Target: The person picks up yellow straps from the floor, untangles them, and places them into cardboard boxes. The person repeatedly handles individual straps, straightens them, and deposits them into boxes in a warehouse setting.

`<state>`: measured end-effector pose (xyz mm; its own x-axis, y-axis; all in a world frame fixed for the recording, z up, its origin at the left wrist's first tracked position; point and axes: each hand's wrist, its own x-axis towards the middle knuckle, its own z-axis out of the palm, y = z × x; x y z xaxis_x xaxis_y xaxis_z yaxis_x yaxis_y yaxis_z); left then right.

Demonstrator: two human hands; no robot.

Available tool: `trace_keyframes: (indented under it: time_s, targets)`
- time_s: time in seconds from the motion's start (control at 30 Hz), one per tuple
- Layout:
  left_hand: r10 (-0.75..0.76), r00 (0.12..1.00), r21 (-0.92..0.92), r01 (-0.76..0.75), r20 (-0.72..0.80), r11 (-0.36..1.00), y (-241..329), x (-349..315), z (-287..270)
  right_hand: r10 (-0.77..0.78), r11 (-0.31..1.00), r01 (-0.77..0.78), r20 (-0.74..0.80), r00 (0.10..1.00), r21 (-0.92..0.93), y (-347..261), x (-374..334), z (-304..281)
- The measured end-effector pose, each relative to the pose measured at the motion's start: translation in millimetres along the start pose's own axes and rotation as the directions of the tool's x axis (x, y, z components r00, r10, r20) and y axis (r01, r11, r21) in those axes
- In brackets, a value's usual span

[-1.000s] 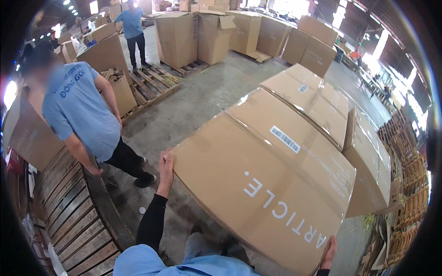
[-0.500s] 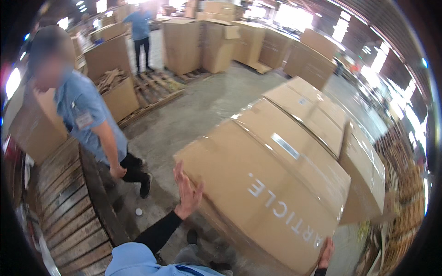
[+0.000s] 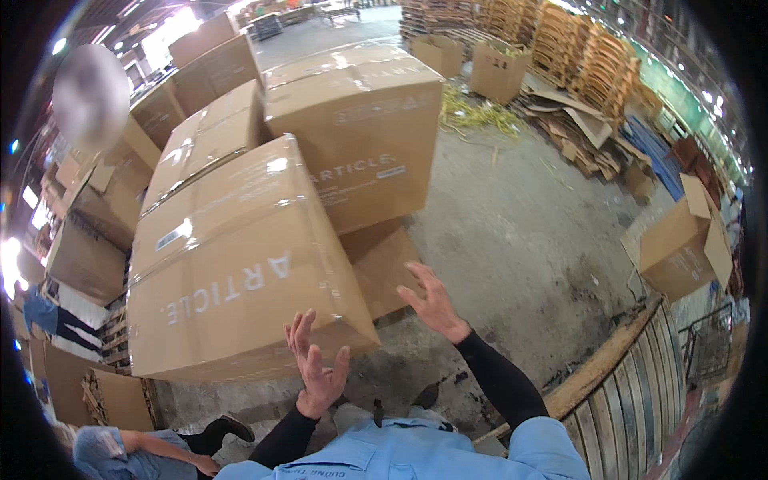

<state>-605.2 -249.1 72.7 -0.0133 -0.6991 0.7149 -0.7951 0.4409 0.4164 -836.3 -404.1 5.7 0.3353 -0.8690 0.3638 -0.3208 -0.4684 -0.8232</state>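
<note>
A large taped brown carton (image 3: 232, 280) lies in front of me, its top marked with white print. By its near side is my left hand (image 3: 318, 368), open with fingers spread and bent; whether the fingertips touch the cardboard I cannot tell. My right hand (image 3: 432, 300) is open in the air, off the carton's right corner, holding nothing. Behind the near carton lies a similar carton (image 3: 204, 144). Right of these stands a taller taped carton (image 3: 368, 160). Low between the cartons and my right hand shows a brown cardboard surface (image 3: 382, 268).
At lower right runs a roller conveyor (image 3: 636, 392), with an open carton (image 3: 680, 248) beyond it. A person in blue (image 3: 152, 452) is close at lower left. Flattened cardboard (image 3: 568, 132), yellow strapping (image 3: 484, 112) and stacked pallets (image 3: 588, 60) lie farther off.
My view has swung to the right, bringing the conveyor and pallets into sight. My right hand has come off the near carton's side. Both hands are now closer together.
</note>
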Motion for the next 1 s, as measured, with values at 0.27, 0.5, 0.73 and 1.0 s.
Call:
trace_keyframes:
  time_s: [0.27, 0.5, 0.73, 1.0]
  targets:
    - [0.316, 0.909, -0.566, -0.116, 0.270, 0.816, 132.5, 114.5, 155.0, 0.641, 0.757, -0.618, -0.061, 0.765, 0.212, 133.4, -129.1, -165.7]
    - [0.952, 0.268, -0.621, -0.725, 0.147, 0.299, 294.8, 268.1, 288.8, 0.750, 0.651, -0.757, -0.098, 0.654, -0.057, 302.5, -141.0, -259.3]
    - [0.998, 0.065, -0.667, -0.744, -0.013, 0.040, 313.3, 395.5, 404.2, 0.908, -0.004, -0.880, -0.366, -0.202, 0.475, 387.5, -294.3, -416.6]
    - [0.997, 0.070, -0.785, -0.619, -0.015, 0.031, 290.1, 567.7, 557.1, 0.865, -0.289, -0.778, -0.196, -0.462, 0.557, 440.5, -345.7, -436.9]
